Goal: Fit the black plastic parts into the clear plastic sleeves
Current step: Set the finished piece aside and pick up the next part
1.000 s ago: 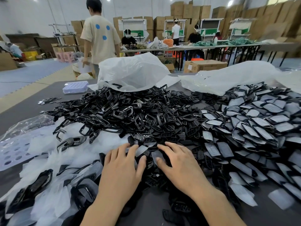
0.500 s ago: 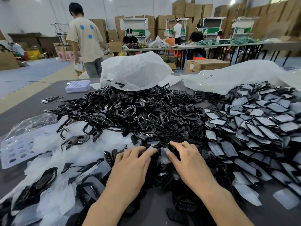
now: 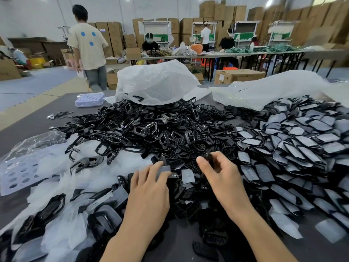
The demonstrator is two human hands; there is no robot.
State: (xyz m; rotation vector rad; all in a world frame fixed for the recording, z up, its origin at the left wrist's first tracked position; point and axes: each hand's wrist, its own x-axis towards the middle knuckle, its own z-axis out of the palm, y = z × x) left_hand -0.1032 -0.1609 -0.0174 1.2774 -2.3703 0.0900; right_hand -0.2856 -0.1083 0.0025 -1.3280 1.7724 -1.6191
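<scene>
Your right hand (image 3: 222, 173) has just lifted off the pile (image 3: 170, 133) pinching 1 black part (image 3: 208, 157), while your left hand (image 3: 149, 188) lies straight-fingered on a clear sleeve (image 3: 164, 169), so fitting looks next.

A dark grey table (image 3: 28, 127) carries a broad heap of black plastic parts (image 3: 151, 129) across its middle. Overlapping sleeved parts (image 3: 302, 148) cover its right side. Loose clear plastic sleeves (image 3: 62, 167) spread over the near left, beside a perforated lilac sheet (image 3: 17, 173). Toward the far edge lie a crumpled white bag (image 3: 156, 82), a second bag (image 3: 268, 89), a lilac tray (image 3: 89, 99) and small shiny pieces (image 3: 60, 114).
</scene>
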